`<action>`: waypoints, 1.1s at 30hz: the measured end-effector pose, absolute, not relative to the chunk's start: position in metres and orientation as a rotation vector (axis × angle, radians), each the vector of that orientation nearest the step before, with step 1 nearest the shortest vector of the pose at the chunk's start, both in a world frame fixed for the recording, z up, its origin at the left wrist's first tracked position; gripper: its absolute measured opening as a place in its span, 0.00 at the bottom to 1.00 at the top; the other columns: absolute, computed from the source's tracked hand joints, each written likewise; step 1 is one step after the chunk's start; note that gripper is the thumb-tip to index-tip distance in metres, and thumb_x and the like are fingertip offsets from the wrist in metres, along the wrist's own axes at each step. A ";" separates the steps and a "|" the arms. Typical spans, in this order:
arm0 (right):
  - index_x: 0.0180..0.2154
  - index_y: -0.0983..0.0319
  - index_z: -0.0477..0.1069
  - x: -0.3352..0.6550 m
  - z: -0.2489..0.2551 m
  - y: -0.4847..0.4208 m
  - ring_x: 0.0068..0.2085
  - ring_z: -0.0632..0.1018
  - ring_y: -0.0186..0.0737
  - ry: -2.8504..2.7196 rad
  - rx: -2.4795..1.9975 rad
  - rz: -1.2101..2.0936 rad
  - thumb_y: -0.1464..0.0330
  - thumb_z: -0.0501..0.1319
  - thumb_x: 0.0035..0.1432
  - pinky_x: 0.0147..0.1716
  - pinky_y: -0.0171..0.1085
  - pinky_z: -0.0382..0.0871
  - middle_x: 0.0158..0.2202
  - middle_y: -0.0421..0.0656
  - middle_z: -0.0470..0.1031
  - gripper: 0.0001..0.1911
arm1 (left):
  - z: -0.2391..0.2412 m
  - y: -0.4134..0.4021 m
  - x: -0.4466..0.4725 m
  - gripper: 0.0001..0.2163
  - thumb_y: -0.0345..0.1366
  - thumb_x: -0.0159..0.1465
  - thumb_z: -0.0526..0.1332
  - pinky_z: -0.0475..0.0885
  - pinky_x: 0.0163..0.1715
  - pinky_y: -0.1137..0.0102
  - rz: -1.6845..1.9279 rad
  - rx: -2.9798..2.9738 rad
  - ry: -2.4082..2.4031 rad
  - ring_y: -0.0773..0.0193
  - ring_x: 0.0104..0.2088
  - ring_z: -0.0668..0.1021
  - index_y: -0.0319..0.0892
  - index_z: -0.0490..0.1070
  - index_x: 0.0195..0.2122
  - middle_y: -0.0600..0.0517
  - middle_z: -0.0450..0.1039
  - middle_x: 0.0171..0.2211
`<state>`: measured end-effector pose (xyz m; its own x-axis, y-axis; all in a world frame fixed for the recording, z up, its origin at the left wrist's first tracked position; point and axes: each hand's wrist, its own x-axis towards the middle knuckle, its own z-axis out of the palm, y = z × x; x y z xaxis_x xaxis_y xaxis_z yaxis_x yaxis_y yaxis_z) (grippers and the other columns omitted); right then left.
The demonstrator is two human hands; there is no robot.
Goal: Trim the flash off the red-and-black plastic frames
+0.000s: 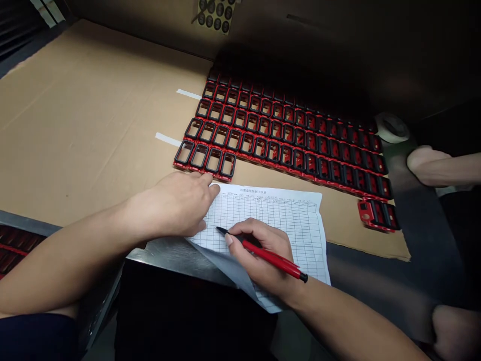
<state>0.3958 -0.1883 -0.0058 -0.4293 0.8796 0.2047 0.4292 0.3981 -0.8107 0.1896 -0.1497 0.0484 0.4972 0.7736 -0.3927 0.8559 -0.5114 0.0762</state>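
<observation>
My left hand [175,205] lies flat on the upper left corner of a printed grid form [280,220], holding nothing, its fingertips just below the last row of parts. My right hand [259,255] is shut on a red pen [274,260], whose black tip rests near the form's left side. Beyond the form, rows of black-rimmed rectangular frames on red runners [281,138] lie on a cardboard sheet [86,125]. A separate red-and-black moulded piece [378,215] lies at the right end.
A co-worker's hand [426,165] reaches in at the right, and another hand or forearm [454,331] shows at the lower right corner. Red parts [15,245] lie at the lower left, beyond a steel table edge [169,253]. A round white object [391,128] sits at the back right.
</observation>
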 end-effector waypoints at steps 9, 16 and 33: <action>0.31 0.61 0.74 0.400 -0.005 -0.189 0.24 0.74 0.31 -1.982 -1.183 0.906 0.74 0.65 0.54 0.24 0.31 0.69 0.26 0.37 0.75 0.03 | 0.046 -0.154 0.190 0.29 0.52 0.55 0.68 0.73 0.43 0.57 -0.373 2.532 1.308 0.46 0.45 0.78 0.39 0.69 0.52 0.39 0.71 0.48; 0.31 0.61 0.74 0.398 -0.003 -0.187 0.23 0.75 0.30 -1.956 -1.174 0.951 0.74 0.65 0.54 0.23 0.30 0.69 0.25 0.37 0.76 0.03 | 0.043 -0.161 0.197 0.34 0.56 0.53 0.68 0.74 0.45 0.53 -0.410 2.560 1.354 0.44 0.48 0.76 0.37 0.69 0.53 0.38 0.70 0.49; 0.31 0.62 0.75 0.400 -0.001 -0.186 0.22 0.74 0.30 -1.960 -1.186 0.953 0.74 0.66 0.53 0.23 0.30 0.69 0.24 0.37 0.77 0.02 | 0.036 -0.169 0.198 0.45 0.62 0.47 0.71 0.71 0.50 0.55 -0.416 2.648 1.375 0.43 0.54 0.72 0.33 0.65 0.57 0.33 0.64 0.58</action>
